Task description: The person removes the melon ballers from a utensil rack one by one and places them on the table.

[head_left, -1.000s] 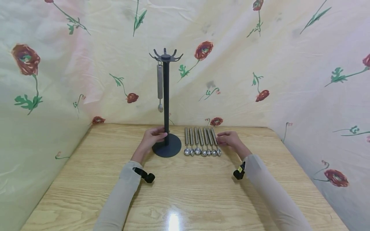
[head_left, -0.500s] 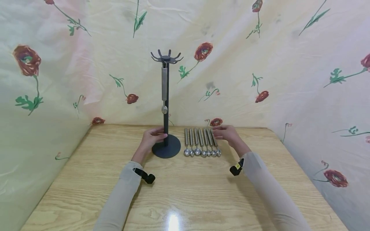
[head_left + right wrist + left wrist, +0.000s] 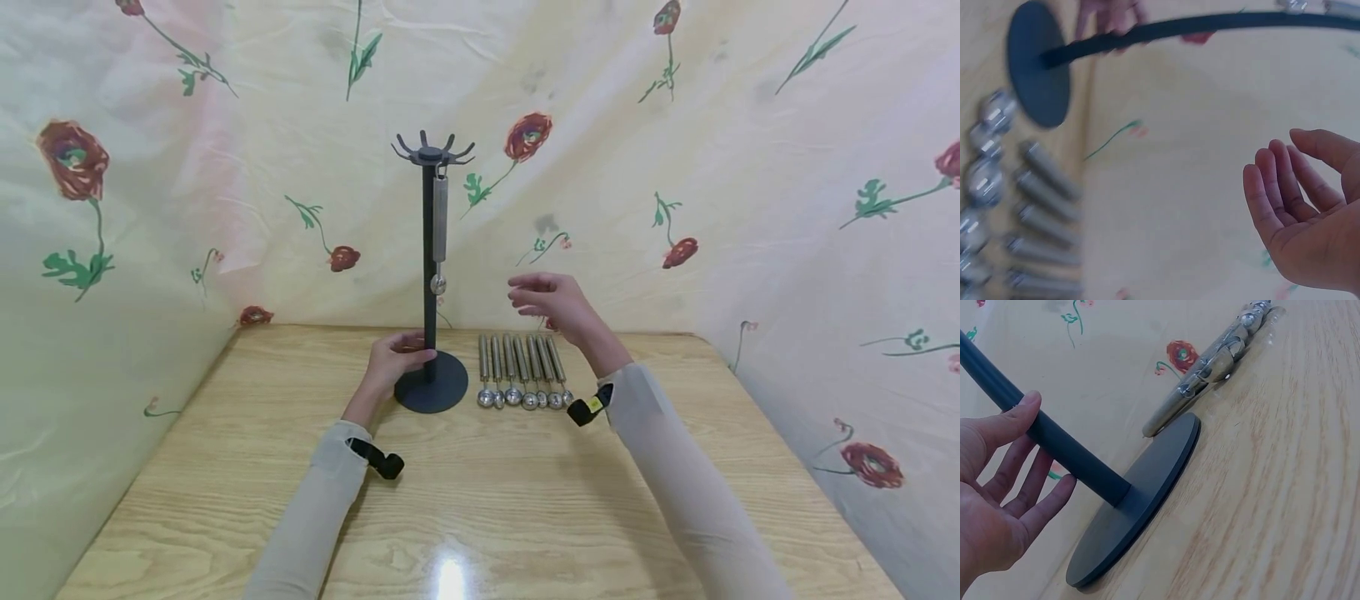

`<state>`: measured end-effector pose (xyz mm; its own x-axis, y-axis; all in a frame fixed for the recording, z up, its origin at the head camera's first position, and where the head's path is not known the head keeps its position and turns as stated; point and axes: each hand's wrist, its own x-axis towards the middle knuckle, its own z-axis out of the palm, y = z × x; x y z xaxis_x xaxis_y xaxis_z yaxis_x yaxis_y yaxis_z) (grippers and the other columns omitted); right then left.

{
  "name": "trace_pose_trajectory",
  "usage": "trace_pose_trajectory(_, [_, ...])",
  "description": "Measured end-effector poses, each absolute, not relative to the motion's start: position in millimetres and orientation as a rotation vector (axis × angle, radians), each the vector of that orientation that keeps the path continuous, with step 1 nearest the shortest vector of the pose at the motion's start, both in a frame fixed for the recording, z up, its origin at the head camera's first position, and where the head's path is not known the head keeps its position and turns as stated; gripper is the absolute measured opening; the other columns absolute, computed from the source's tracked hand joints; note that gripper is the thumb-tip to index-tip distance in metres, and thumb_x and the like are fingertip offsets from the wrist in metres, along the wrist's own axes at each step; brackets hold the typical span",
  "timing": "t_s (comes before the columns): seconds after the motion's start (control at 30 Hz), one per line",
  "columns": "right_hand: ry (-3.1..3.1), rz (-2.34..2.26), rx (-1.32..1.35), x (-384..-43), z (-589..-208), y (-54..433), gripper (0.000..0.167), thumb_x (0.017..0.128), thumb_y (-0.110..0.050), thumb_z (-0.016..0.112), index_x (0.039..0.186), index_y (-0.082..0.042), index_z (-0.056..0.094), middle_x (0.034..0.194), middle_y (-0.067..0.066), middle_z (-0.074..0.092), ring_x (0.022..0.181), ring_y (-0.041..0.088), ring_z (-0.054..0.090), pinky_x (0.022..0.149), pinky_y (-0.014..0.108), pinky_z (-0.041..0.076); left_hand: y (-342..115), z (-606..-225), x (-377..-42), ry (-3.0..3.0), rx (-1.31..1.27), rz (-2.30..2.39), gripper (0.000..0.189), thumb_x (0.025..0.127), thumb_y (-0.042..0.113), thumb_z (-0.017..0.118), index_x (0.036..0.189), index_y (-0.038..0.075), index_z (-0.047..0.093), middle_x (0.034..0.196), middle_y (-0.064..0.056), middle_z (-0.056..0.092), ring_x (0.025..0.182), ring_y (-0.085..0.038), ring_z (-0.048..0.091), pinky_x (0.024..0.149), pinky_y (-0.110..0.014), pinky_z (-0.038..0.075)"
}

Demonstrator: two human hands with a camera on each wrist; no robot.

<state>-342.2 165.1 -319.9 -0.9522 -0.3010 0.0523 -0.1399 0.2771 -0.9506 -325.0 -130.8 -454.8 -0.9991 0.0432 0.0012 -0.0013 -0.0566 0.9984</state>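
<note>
A black hook stand (image 3: 430, 250) rises from its round base (image 3: 420, 393) on the wooden table. My left hand (image 3: 393, 358) holds the lower post; in the left wrist view the thumb and fingers (image 3: 1054, 495) go around it. One steel scoop (image 3: 440, 218) with a small round head hangs from a hook, just right of the post. My right hand (image 3: 551, 302) is in the air, fingers loosely bent and nothing in them. Below it, several similar steel scoops (image 3: 525, 371) lie side by side right of the base, heads toward me.
A pale flowered cloth (image 3: 615, 167) hangs behind the table and at both sides. The wooden tabletop (image 3: 480, 492) stretches in front of the stand and the scoops, with a bright light reflection near the front.
The stand has turned, so the hanging scoop has passed from the post's left, across its front, to its right. My right hand has risen and moved left from beside the row of scoops.
</note>
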Motion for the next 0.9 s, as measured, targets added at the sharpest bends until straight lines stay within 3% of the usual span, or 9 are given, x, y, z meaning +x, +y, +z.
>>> trace_pose_trajectory(0.1, [2.342, -1.843, -0.522, -340, -302, 148, 0.037, 0.099, -0.019, 0.069, 0.133, -0.004, 0.064, 0.129, 0.014, 0.067, 0.113, 0.025, 0.068, 0.095, 0.031, 0.06, -131, -455, -325, 2.136, 0.056, 2.268, 0.043, 0.086, 0.005, 0.081, 0.127, 0.002, 0.068, 0.103, -0.002, 0.071, 0.087, -0.009, 0.073, 0.093, -0.041, 0.061])
trace_pose_trajectory(0.2, [2.289, -1.905, -0.583, -337, -285, 132, 0.036, 0.099, -0.018, 0.069, 0.131, -0.005, 0.065, 0.131, 0.018, 0.065, 0.115, 0.027, 0.067, 0.101, 0.036, 0.058, -131, -455, -325, 2.139, 0.064, 2.274, 0.042, 0.086, 0.004, 0.08, 0.127, 0.002, 0.068, 0.102, -0.001, 0.071, 0.087, -0.009, 0.073, 0.092, -0.04, 0.062])
trace_pose_trajectory(0.5, [2.162, -1.987, -0.775, -331, -251, 97, 0.036, 0.098, -0.016, 0.069, 0.132, -0.004, 0.065, 0.129, 0.021, 0.066, 0.114, 0.023, 0.068, 0.104, 0.036, 0.056, -130, -455, -327, 2.142, 0.06, 2.279, 0.044, 0.085, 0.004, 0.081, 0.127, 0.002, 0.067, 0.104, -0.004, 0.07, 0.088, -0.01, 0.073, 0.089, -0.036, 0.063])
trace_pose_trajectory(0.9, [1.984, -2.054, -0.874, -330, -237, 79, 0.037, 0.097, -0.007, 0.067, 0.134, -0.002, 0.064, 0.128, 0.011, 0.069, 0.115, 0.024, 0.068, 0.111, 0.042, 0.051, -130, -459, -331, 2.105, 0.063, 2.281, 0.046, 0.086, 0.006, 0.081, 0.13, 0.002, 0.066, 0.101, 0.002, 0.07, 0.087, -0.007, 0.072, 0.095, -0.039, 0.061])
